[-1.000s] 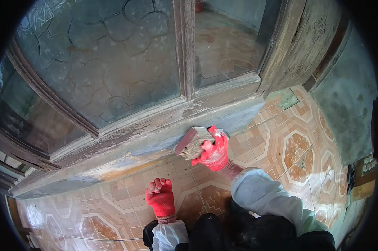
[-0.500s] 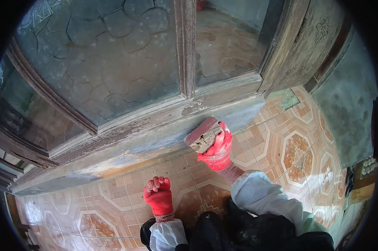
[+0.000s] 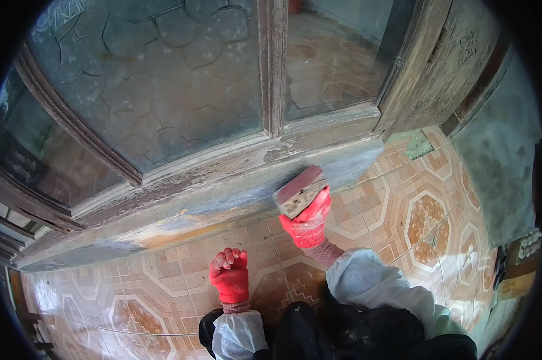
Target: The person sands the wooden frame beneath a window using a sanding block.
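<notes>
My right hand (image 3: 306, 225), in a red fingerless-looking glove, grips a sanding block (image 3: 301, 191). The block has a reddish-brown face and a pale, worn, pitted side. It is held against or very close to the grey wall strip (image 3: 241, 198) under the wooden window frame; contact is hard to make out. Lower and to the left is my left hand (image 3: 229, 273), in a red glove that leaves the fingertips bare. Its fingers are curled in over the palm, nothing shows in them, and it hangs above the floor.
Weathered wooden framing (image 3: 273, 72) with peeling paint surrounds the glass panes (image 3: 181, 78). Patterned tiles (image 3: 427, 228) cover the floor. A carved wooden post (image 3: 445, 72) and a grey slab (image 3: 499, 156) stand at the right. A green-grey patch (image 3: 418, 145) lies near the post.
The sanding block in my right hand has turned a little and shifted slightly to the right along the strip. My left hand keeps its curled shape. The view has shifted slightly.
</notes>
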{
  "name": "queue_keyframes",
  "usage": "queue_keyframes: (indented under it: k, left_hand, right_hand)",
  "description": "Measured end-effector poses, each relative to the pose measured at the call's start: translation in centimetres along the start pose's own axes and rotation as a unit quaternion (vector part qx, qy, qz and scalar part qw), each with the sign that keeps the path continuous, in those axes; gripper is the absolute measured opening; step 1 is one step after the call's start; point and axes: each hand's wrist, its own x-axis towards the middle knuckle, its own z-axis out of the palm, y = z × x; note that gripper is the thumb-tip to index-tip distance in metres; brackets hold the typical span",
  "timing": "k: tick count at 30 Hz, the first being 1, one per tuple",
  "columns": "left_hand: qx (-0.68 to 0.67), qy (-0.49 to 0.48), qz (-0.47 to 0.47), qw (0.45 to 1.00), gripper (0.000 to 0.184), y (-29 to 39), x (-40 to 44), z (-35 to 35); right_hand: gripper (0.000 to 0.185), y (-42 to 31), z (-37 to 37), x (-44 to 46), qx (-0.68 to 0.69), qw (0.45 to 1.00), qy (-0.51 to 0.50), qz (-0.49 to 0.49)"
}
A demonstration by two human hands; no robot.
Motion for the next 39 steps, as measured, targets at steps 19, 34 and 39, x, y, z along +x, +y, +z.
queue_keyframes:
  k: [19,34,39]
  left_hand:
    - [0.014,0.041,0.008,0.999,0.025,1.2,-0.6,-0.1]
    - [0.011,-0.010,-0.003,1.000,0.026,0.6,-0.3,0.2]
    - [-0.009,0.005,0.003,1.000,0.025,1.2,-0.6,1.4]
  right_hand:
    - [0.101,3.7,-1.4,0.5,-0.046,0.993,-0.060,-0.095]
    - [0.090,3.5,-0.6,0.7,-0.081,0.973,-0.053,-0.212]
    - [0.096,9.1,-2.5,6.0,-0.024,0.976,0.118,0.182]
